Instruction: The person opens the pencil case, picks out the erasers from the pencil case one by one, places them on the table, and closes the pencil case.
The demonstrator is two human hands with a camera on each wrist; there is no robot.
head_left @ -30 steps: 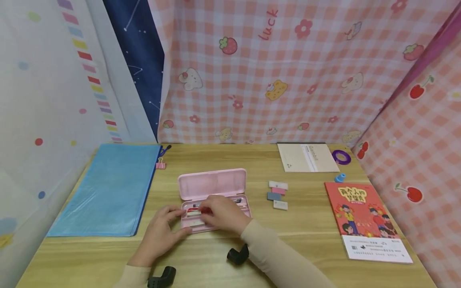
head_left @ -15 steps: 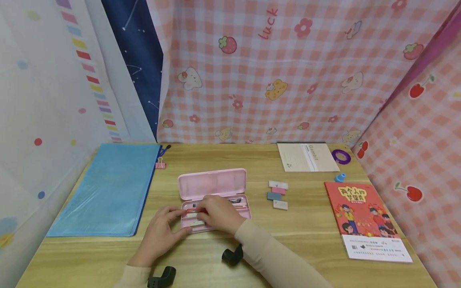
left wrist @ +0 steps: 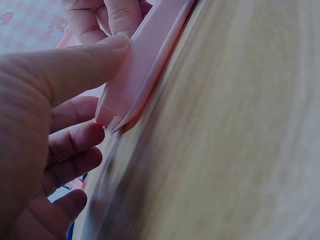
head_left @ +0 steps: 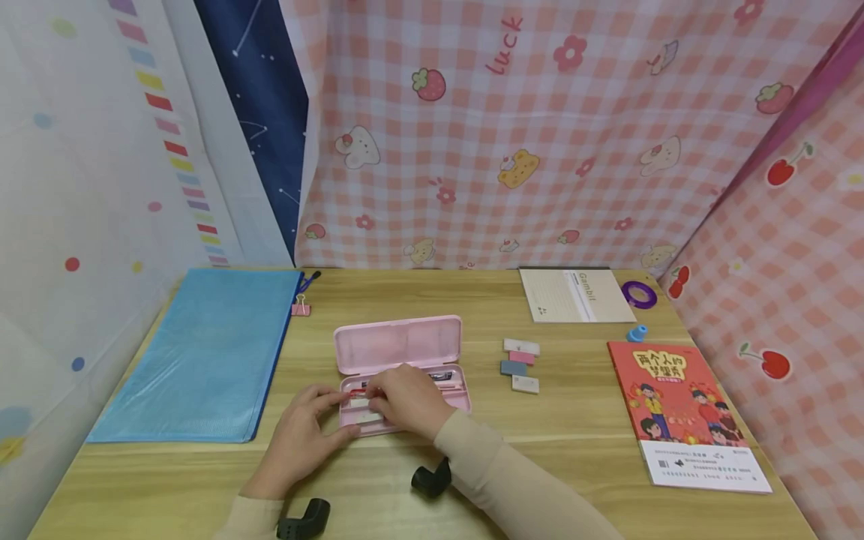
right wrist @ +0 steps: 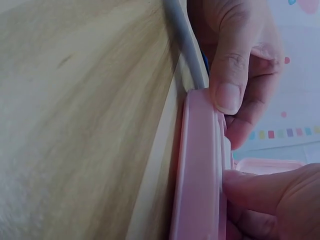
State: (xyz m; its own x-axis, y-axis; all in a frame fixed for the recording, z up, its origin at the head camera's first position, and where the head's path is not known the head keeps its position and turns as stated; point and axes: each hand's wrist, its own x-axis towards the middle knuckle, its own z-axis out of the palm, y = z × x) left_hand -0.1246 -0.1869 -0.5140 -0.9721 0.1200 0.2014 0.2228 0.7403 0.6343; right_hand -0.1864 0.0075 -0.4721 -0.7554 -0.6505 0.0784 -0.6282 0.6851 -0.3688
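Nearest, above the wood-grain bench (head_left: 378, 480): two black wrist mounts (head_left: 307, 520), one at each sleeve. Next, left hand (head_left: 304, 435): at the left end of a pink pencil case (head_left: 398, 346), gripping it, the thumb on the near corner and the index finger across the end. Right hand (head_left: 413, 405): over the middle of the same case, fingers bent and pointing down into the tray; whether they pinch anything cannot be told. Pencil case: flat on the bench, lid raised on the far side, tray between and under the fingers. Contents: white blocks (head_left: 359, 403) in the left part, beside the right thumb; a dark pen (head_left: 442, 376) along the far side. Left wrist view adds the thumb pressed on the near rim and the other fingers spread loosely by the end; right wrist view adds the smooth near wall and the right thumb at rim height, both hidden or unclear from the head. Right of the case, well apart from both hands: four erasers (head_left: 522, 358), touching in a staggered row, white, pink, blue-grey, white. Far right: a red book (head_left: 685, 405). Far left: a blue folder (head_left: 202, 352). Beyond: a small blue cone (head_left: 637, 334), a pink clip (head_left: 301, 310), a pale notebook (head_left: 570, 296), a purple ring (head_left: 652, 297). Farthest: checked cloth (head_left: 445, 142).
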